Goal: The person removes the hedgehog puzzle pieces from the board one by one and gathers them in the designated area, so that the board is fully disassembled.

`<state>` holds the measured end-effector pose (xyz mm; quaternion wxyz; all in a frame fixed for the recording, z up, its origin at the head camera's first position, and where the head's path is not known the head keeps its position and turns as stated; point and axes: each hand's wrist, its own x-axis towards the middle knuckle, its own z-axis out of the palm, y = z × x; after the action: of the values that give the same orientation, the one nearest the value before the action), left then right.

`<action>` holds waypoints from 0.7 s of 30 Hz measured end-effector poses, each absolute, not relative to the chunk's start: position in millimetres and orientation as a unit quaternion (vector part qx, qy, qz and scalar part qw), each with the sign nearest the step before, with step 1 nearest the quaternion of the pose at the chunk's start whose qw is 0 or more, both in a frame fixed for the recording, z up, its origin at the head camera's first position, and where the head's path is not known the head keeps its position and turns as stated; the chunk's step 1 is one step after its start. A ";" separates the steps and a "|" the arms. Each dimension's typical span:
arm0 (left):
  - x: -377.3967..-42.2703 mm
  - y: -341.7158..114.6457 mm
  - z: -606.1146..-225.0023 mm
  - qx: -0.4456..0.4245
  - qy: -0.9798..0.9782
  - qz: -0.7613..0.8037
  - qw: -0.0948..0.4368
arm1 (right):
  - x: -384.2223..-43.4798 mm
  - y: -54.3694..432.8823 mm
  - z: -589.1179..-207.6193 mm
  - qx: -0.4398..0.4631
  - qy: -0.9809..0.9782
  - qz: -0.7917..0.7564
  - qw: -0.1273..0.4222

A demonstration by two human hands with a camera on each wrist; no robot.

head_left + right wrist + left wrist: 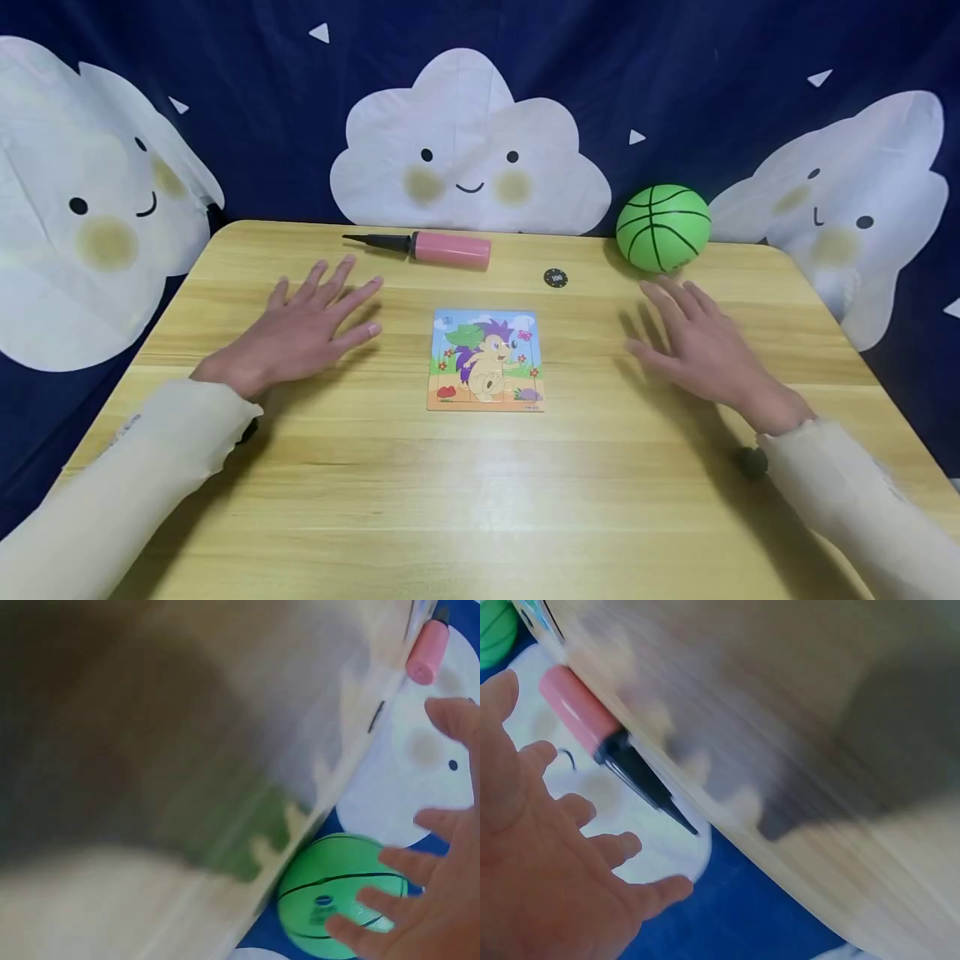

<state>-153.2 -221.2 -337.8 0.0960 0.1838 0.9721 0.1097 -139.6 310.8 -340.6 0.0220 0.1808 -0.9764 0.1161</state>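
Note:
My left hand [303, 329] hovers over the left part of the table, fingers spread and holding nothing. Nearest to it is a hand pump [452, 250] with a pink barrel and black tapered end, lying at the back edge; the left wrist view shows the pump [581, 712] beyond the fingers. On the right, my right hand [705, 346] is likewise spread and holds nothing, just in front of a green ball [663, 229] with black lines. Between the hands lies a flat square picture puzzle [486, 361] with a purple hedgehog.
A round black chip [556, 277] marked 100 lies between pump and ball. The wooden table [480, 508] ends at a dark blue curtain [262, 125] printed with white smiling clouds [468, 117].

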 end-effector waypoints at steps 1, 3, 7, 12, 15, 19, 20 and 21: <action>-154.2 -215.6 -337.2 0.195 0.970 0.110 0.095 | -142.3 307.5 -340.3 0.193 -0.974 0.120 0.025; -155.8 -204.0 -336.4 0.217 0.965 0.108 0.095 | -147.5 299.8 -339.5 0.214 -0.968 0.130 0.027; -158.2 -183.4 -337.5 0.248 0.959 0.100 0.094 | -155.2 280.3 -335.0 0.240 -0.958 0.155 0.014; -161.5 -158.2 -341.6 0.287 0.947 0.102 0.105 | -163.0 255.0 -332.7 0.257 -0.950 0.179 -0.009; -161.4 -144.7 -343.6 0.310 0.937 0.109 0.118 | -168.8 241.1 -335.2 0.273 -0.942 0.194 -0.016; -160.8 -128.7 -344.9 0.353 0.915 0.129 0.146 | -173.7 225.1 -338.7 0.293 -0.933 0.207 -0.031; -161.0 -125.3 -345.5 0.364 0.909 0.134 0.156 | -174.3 221.2 -339.1 0.297 -0.931 0.208 -0.038; -161.0 -122.4 -346.0 0.374 0.902 0.137 0.164 | -174.9 218.0 -339.7 0.300 -0.930 0.209 -0.045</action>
<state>-161.0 -122.4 -346.0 0.1637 0.3745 0.9024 0.1367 -174.9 218.0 -339.7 -0.0450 0.2996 -0.9297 0.2093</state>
